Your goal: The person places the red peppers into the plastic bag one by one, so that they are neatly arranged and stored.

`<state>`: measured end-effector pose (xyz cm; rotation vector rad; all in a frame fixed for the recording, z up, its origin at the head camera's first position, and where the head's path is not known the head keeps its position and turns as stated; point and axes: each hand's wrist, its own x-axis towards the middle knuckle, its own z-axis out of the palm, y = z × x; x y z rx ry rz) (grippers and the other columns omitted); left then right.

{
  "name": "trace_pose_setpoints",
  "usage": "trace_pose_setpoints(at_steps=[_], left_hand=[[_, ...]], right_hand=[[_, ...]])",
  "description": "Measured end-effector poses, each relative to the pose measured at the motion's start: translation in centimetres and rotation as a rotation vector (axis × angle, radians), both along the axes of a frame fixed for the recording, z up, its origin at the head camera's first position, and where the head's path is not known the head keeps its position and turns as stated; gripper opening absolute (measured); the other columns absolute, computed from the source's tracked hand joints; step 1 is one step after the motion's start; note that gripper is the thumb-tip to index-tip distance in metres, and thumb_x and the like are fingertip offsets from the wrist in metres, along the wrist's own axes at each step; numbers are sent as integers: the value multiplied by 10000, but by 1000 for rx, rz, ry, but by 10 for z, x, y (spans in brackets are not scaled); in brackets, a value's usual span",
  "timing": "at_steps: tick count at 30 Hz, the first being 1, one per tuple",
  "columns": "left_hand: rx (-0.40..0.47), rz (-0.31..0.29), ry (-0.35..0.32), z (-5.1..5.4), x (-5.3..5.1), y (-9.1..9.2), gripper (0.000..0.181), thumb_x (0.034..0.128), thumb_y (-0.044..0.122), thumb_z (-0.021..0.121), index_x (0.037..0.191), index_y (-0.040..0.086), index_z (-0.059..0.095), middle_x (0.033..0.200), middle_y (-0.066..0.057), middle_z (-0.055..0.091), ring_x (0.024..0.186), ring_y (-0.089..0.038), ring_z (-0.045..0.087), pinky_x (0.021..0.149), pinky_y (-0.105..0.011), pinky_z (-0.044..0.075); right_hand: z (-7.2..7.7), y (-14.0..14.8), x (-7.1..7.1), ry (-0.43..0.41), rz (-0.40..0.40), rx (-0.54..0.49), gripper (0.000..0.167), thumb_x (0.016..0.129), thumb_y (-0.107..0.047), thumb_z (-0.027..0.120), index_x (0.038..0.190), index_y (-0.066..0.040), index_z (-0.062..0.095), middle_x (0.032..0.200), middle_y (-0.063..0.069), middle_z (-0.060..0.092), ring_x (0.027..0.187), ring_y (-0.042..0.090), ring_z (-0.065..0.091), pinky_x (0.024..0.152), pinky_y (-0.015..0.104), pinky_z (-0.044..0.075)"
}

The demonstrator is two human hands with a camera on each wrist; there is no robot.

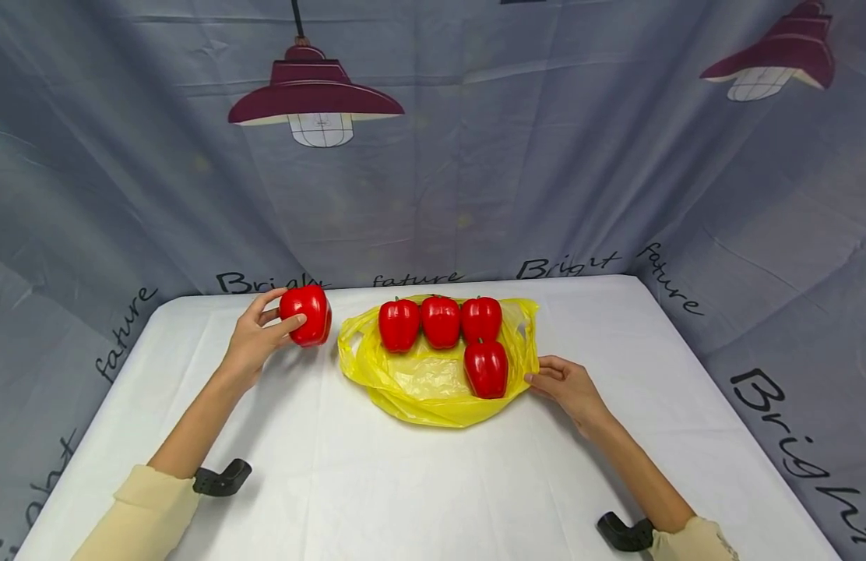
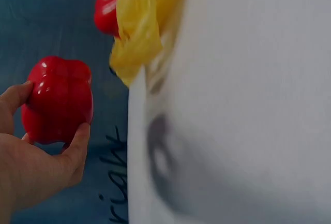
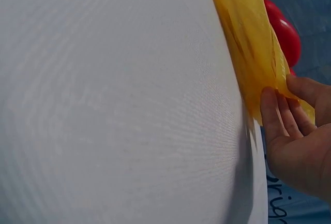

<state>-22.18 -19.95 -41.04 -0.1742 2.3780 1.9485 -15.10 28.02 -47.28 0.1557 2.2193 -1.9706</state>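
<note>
My left hand (image 1: 256, 336) grips a red bell pepper (image 1: 307, 315) between thumb and fingers, lifted above the table to the left of a yellow plastic bag (image 1: 419, 409). The left wrist view shows the same pepper (image 2: 58, 100) held clear of the tabletop. Three red bell peppers (image 1: 441, 322) stand in a row at the back of the bag, and another red pepper (image 1: 486, 369) leans in front at the right. My right hand (image 1: 568, 389) pinches the bag's right edge. In the right wrist view, thumb and fingers meet on the yellow plastic (image 3: 253, 43).
A white cloth (image 1: 405, 499) covers the table. Behind it and at both sides hangs a grey-blue curtain (image 1: 475, 195) printed with lamps and lettering. Black wrist mounts (image 1: 223, 478) sit on both forearms.
</note>
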Motion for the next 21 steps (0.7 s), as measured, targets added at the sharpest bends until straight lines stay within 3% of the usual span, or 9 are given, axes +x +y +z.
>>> trace_pose_setpoints(at_steps=[4, 8, 21], left_hand=[[34, -53, 37, 10, 9, 21, 735, 925, 243, 737, 1535, 140, 341, 1444, -235, 386, 1222, -389, 487, 950, -464, 502], [64, -109, 33, 13, 17, 42, 706, 920, 208, 743, 1512, 132, 366, 1428, -226, 403, 1214, -391, 512, 947, -490, 503], [47, -263, 35, -1, 40, 108, 623, 886, 187, 762, 1431, 163, 462, 1378, -173, 472, 1189, -386, 547, 905, -436, 552]], right_hand=[[2, -1, 0, -1, 1, -9, 412, 927, -45, 696, 1262, 138, 543, 1036, 99, 702, 926, 131, 692, 872, 295, 555], [2, -1, 0, -12, 0, 6, 434, 934, -69, 696, 1285, 131, 536, 1057, 104, 703, 928, 129, 691, 870, 290, 555], [2, 0, 0, -4, 7, 5, 430, 934, -76, 700, 1275, 133, 543, 1064, 126, 697, 931, 140, 692, 876, 296, 553]])
